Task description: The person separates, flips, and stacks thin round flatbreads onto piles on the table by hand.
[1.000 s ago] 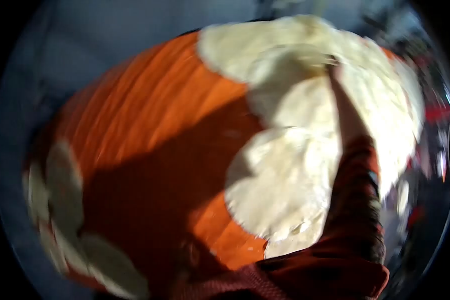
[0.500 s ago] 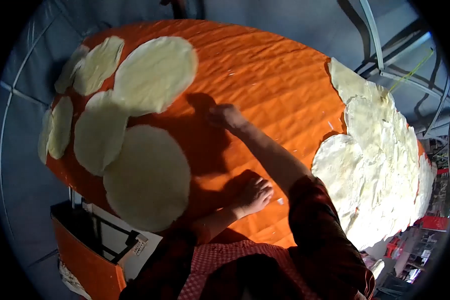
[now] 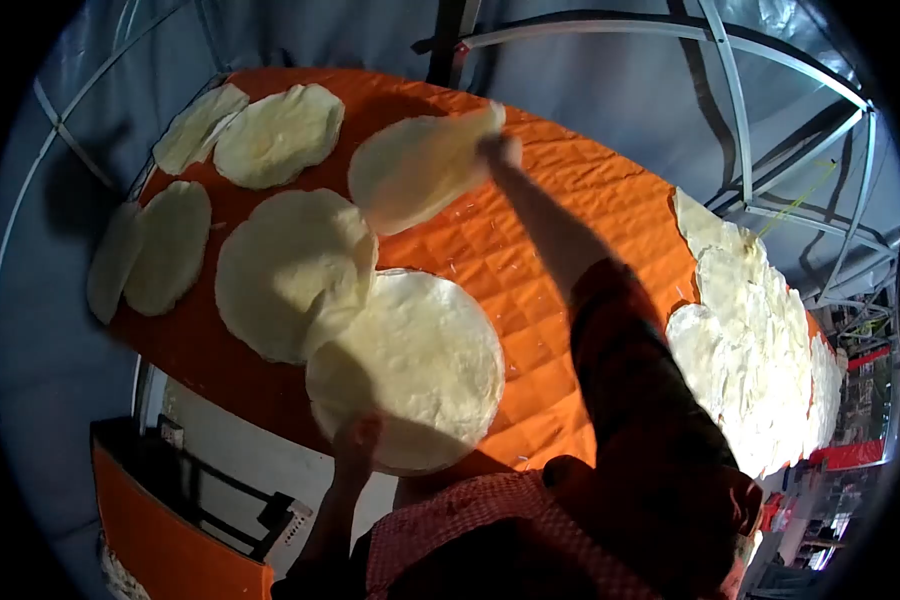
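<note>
A round, pale sheet of thin flatbread dough lies toward the far side of the orange quilted cloth. Its right edge is raised in my right hand, which is closed on it and blurred by motion. Nearer to me is a larger round dough sheet, overlapping another dough sheet on its left. My left hand is at the near-left edge of the larger sheet; shadow and blur hide its fingers, so its grip is unclear.
More dough sheets lie along the cloth's left side. Many overlapping sheets cover the right end in bright light. A metal frame and dark tarp wall stand behind, and an orange-sided box sits at lower left.
My right hand has moved away from me and taken the far sheet's edge, lifting it. My left hand has gone left to the near sheet's edge. The view has swung left.
</note>
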Available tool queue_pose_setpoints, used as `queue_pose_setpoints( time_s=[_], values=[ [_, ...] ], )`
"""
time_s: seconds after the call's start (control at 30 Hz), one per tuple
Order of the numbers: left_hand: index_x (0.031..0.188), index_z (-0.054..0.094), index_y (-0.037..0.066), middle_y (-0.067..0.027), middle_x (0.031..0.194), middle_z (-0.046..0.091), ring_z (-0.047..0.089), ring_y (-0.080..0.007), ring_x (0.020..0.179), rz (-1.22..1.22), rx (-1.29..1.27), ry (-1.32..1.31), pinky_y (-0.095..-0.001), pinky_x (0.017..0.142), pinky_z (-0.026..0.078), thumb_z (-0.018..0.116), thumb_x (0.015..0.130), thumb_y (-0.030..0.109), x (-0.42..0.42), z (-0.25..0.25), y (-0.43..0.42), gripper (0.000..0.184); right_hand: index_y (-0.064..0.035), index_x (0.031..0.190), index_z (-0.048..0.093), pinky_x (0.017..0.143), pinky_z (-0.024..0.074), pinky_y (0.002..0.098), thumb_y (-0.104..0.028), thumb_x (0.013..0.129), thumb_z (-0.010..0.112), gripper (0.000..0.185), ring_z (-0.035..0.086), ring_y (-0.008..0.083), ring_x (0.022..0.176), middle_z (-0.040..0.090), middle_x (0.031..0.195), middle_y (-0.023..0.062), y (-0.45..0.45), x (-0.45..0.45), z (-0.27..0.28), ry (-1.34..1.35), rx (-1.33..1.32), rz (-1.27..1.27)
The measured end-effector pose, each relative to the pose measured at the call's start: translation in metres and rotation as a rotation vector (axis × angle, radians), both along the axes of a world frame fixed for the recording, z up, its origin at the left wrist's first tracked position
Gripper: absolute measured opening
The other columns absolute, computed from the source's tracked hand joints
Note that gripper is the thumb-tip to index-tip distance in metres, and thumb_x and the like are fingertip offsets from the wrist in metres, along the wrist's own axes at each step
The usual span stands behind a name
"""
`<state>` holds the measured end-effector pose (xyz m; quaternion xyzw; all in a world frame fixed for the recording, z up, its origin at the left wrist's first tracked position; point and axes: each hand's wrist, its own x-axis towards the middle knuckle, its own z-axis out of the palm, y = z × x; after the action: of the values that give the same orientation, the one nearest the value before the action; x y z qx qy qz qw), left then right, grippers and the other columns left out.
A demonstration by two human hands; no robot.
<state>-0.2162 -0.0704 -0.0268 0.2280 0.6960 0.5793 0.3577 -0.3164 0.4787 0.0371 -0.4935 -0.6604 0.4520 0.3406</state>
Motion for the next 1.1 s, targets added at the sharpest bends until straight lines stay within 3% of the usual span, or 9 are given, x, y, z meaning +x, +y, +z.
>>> queue_pose_setpoints(
  time_s=[0.1, 0.23, 0.4, 0.5, 0.6, 0.7, 0.73, 0.83, 1.1],
  values=[
    [0.111, 0.055, 0.005, -0.0087, 0.108, 0.059, 0.06, -0.0209, 0.092, 0.16, 0.272, -0.243, -0.0346, 0.079, 0.049, 0.057, 0.091, 0.024, -0.018, 0.035, 0.039, 0.028, -0.0001, 0.084, 0.066, 0.064, 0.0516, 0.0392, -0.018, 0.08, 0.058, 0.02, 0.064, 0.0343, 0.071, 0.066, 0.078, 0.0152, -0.007, 0.004, 0.128, -0.295, 0.775, 0.38],
    [0.137, 0.032, 0.011, -0.0151, 0.138, 0.037, 0.042, -0.0363, 0.123, 0.087, 0.687, -0.766, -0.0521, 0.098, 0.038, 0.046, 0.092, 0.048, -0.034, 0.047, 0.107, 0.06, -0.0061, 0.082, 0.065, 0.061, 0.0507, 0.0422, -0.017, 0.075, 0.06, 0.014, 0.063, 0.0339, 0.067, 0.062, 0.07, 0.0183, -0.126, 0.054, 0.207, -0.343, 0.985, 0.697],
    [0.141, 0.027, 0.018, -0.0105, 0.139, 0.038, 0.04, -0.0345, 0.125, -0.048, 0.932, -1.127, -0.0615, 0.1, 0.031, 0.037, 0.085, 0.07, -0.024, 0.056, 0.158, 0.077, -0.0056, 0.087, 0.061, 0.065, 0.0504, 0.0402, -0.017, 0.076, 0.061, 0.016, 0.06, 0.0332, 0.077, 0.06, 0.084, 0.0143, -0.257, 0.134, 0.097, -0.367, 0.814, 0.885],
    [0.137, 0.036, 0.014, -0.0073, 0.131, 0.047, 0.046, -0.0239, 0.119, 0.028, 0.754, -1.107, -0.0415, 0.096, 0.041, 0.039, 0.088, 0.064, -0.008, 0.031, 0.16, 0.07, -0.0051, 0.106, 0.061, 0.091, 0.0444, 0.0415, -0.029, 0.073, 0.072, 0.043, 0.051, 0.0341, 0.109, 0.055, 0.112, 0.0169, -0.282, 0.181, 0.027, -0.522, 0.533, 0.94],
    [0.134, 0.038, 0.01, -0.0083, 0.129, 0.048, 0.048, -0.0236, 0.116, 0.051, 0.706, -1.125, -0.0375, 0.093, 0.043, 0.044, 0.091, 0.05, 0.006, 0.005, 0.155, 0.059, -0.0083, 0.12, 0.053, 0.1, 0.0365, 0.046, -0.036, 0.072, 0.073, 0.059, 0.037, 0.0356, 0.126, 0.043, 0.133, 0.0177, -0.265, 0.213, -0.036, -0.361, 0.403, 0.924],
    [0.134, 0.038, 0.01, -0.0085, 0.128, 0.049, 0.049, -0.0224, 0.114, -0.02, 0.695, -1.17, -0.0377, 0.089, 0.045, 0.05, 0.091, 0.034, 0.004, -0.028, 0.153, 0.05, -0.0062, 0.124, 0.047, 0.097, 0.0408, 0.0436, -0.033, 0.077, 0.07, 0.059, 0.045, 0.0389, 0.117, 0.042, 0.132, 0.0195, -0.266, 0.224, -0.028, -0.226, 0.369, 0.871],
    [0.133, 0.039, 0.007, -0.0083, 0.127, 0.049, 0.051, -0.0223, 0.111, -0.038, 0.675, -1.117, -0.0371, 0.088, 0.046, 0.053, 0.087, 0.015, 0.003, -0.027, 0.153, 0.049, -0.0056, 0.125, 0.046, 0.094, 0.0429, 0.0427, -0.029, 0.078, 0.069, 0.058, 0.048, 0.0388, 0.114, 0.043, 0.131, 0.0194, -0.268, 0.226, -0.025, -0.231, 0.372, 0.866],
    [0.129, 0.042, 0.005, -0.008, 0.122, 0.052, 0.053, -0.0211, 0.109, -0.056, 0.699, -0.947, -0.035, 0.087, 0.047, 0.053, 0.081, 0.004, 0.004, -0.014, 0.158, 0.048, -0.0042, 0.128, 0.044, 0.086, 0.0484, 0.0411, -0.021, 0.081, 0.065, 0.054, 0.055, 0.0388, 0.104, 0.048, 0.127, 0.0197, -0.268, 0.227, -0.02, -0.251, 0.435, 0.838],
    [0.12, 0.047, 0.002, -0.0075, 0.108, 0.057, 0.058, -0.0209, 0.099, 0.15, 0.388, -0.814, -0.0376, 0.087, 0.052, 0.052, 0.082, 0.001, 0.001, -0.019, 0.164, 0.039, -0.0018, 0.118, 0.055, 0.07, 0.0504, 0.0419, -0.004, 0.08, 0.052, 0.038, 0.061, 0.0387, 0.08, 0.063, 0.095, 0.0213, -0.247, 0.225, -0.048, -0.277, 0.598, 0.806]
  ],
)
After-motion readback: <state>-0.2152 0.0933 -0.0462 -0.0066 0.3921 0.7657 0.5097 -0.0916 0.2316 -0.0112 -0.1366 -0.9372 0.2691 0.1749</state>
